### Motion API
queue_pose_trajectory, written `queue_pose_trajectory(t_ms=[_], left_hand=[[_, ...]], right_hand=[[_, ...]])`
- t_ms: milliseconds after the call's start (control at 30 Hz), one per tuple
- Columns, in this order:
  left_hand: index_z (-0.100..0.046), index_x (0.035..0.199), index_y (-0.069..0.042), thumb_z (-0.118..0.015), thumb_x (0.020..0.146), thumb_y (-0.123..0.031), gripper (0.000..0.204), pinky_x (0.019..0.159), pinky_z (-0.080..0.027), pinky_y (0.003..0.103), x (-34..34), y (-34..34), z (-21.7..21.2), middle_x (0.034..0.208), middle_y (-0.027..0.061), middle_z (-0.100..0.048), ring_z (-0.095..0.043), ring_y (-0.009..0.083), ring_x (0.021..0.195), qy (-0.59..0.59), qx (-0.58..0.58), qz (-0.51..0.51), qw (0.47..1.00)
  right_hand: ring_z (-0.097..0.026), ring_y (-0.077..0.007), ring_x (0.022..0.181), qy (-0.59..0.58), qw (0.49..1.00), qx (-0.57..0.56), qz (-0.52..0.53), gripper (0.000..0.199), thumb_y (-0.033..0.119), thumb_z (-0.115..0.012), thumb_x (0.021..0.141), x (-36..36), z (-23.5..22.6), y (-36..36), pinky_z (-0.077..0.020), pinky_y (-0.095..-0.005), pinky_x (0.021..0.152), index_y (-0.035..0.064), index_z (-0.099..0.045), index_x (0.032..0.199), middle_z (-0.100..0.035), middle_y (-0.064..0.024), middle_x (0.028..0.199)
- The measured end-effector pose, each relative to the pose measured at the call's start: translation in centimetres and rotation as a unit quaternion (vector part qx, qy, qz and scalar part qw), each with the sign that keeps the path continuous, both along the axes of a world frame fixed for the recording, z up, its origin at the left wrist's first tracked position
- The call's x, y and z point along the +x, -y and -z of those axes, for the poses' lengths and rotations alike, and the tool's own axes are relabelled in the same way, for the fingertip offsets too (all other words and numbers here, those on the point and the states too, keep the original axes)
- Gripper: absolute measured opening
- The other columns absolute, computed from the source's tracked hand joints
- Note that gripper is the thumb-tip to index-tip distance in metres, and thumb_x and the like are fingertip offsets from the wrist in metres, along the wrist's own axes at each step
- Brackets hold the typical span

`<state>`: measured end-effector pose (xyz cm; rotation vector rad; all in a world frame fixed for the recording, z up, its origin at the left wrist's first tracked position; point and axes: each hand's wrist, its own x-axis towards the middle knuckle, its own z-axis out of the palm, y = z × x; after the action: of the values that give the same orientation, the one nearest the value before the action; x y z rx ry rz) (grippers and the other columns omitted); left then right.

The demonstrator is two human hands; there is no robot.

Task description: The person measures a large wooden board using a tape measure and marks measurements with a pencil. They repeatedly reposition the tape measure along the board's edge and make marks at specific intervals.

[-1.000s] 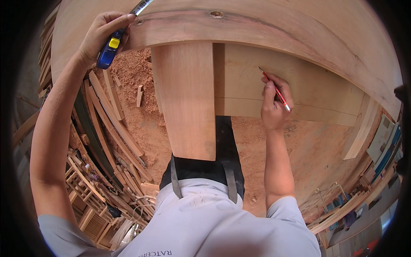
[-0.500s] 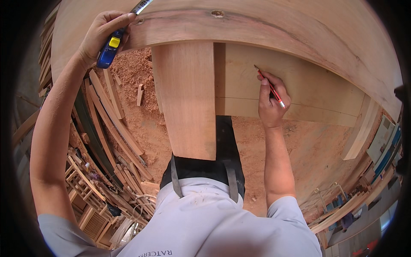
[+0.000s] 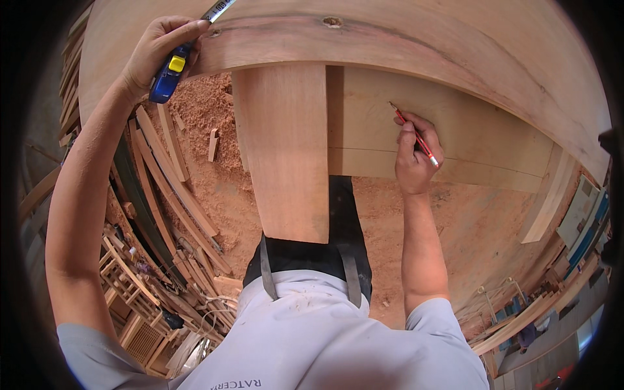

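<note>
My left hand (image 3: 159, 55) is closed round a blue tape measure (image 3: 165, 83) with a yellow button, above the left end of a wide wooden slab (image 3: 416, 49). Its blade (image 3: 218, 9) sticks out toward the upper edge of the picture. A red pencil (image 3: 416, 136) is pinched in my right hand (image 3: 419, 153), its tip pointing up and left. That hand hovers over a pale wooden panel (image 3: 481, 123) below the slab's curved front edge; whether the tip touches it I cannot tell. Between my hands a plain board (image 3: 289, 149) runs from under the slab to my waist.
Sawdust (image 3: 383, 227) covers the floor. Long wood strips (image 3: 172, 188) lie at the left, with slatted wooden frames (image 3: 130, 273) nearer me. A wooden leg (image 3: 549, 195) stands at the panel's right end. More timber (image 3: 520, 322) is stacked at the lower right.
My right hand and the pencil have shifted very slightly to the right. The left hand with the tape measure has barely moved.
</note>
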<state>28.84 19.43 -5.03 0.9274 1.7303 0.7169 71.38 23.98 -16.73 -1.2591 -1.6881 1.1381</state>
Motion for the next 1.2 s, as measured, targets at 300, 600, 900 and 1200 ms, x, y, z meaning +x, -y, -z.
queue_pose_trajectory(t_ms=[300, 600, 900, 1200], left_hand=[[-0.062, 0.080, -0.007, -0.062, 0.099, -0.035, 0.034, 0.039, -0.045, 0.019, 0.0, 0.1, 0.2, 0.060, 0.0017, -0.058, -0.055, 0.0067, 0.044, 0.000, 0.008, -0.005, 1.000], [-0.064, 0.081, -0.005, -0.065, 0.098, -0.034, 0.033, 0.043, -0.047, 0.020, -0.1, 0.0, -0.3, 0.062, 0.0017, -0.060, -0.057, 0.0074, 0.047, 0.015, -0.001, -0.006, 1.000], [-0.070, 0.089, -0.003, -0.070, 0.095, -0.032, 0.030, 0.052, -0.052, 0.023, -0.5, -0.5, -0.7, 0.069, 0.0016, -0.064, -0.061, 0.0073, 0.057, 0.044, -0.038, -0.015, 0.998], [-0.070, 0.086, 0.000, -0.070, 0.095, -0.028, 0.029, 0.053, -0.052, 0.023, -0.4, -0.6, -0.6, 0.070, 0.0023, -0.065, -0.060, 0.0076, 0.058, 0.061, -0.035, -0.029, 0.997]], right_hand=[[-0.073, -0.0197, 0.084, 0.013, 1.000, 0.000, -0.001, 0.011, 0.003, -0.063, 0.094, -0.3, 0.0, -0.1, -0.0565, -0.0301, 0.076, -0.0033, -0.069, 0.102, -0.074, -0.0142, 0.092], [-0.066, -0.0146, 0.075, -0.013, 0.999, -0.031, -0.005, 0.016, 0.007, -0.058, 0.100, 0.5, -2.1, 0.2, -0.0526, -0.0270, 0.068, -0.0016, -0.068, 0.109, -0.074, -0.0128, 0.093], [-0.058, -0.0100, 0.068, -0.007, 0.996, -0.079, -0.049, 0.028, 0.011, -0.043, 0.106, 4.2, -7.9, 5.2, -0.0488, -0.0238, 0.062, 0.0028, -0.058, 0.128, -0.074, -0.0114, 0.096], [-0.068, -0.0158, 0.078, 0.068, 0.996, -0.051, -0.040, 0.018, 0.005, -0.053, 0.101, 5.1, -10.4, 4.7, -0.0545, -0.0288, 0.070, -0.0006, -0.064, 0.113, -0.074, -0.0117, 0.093]])
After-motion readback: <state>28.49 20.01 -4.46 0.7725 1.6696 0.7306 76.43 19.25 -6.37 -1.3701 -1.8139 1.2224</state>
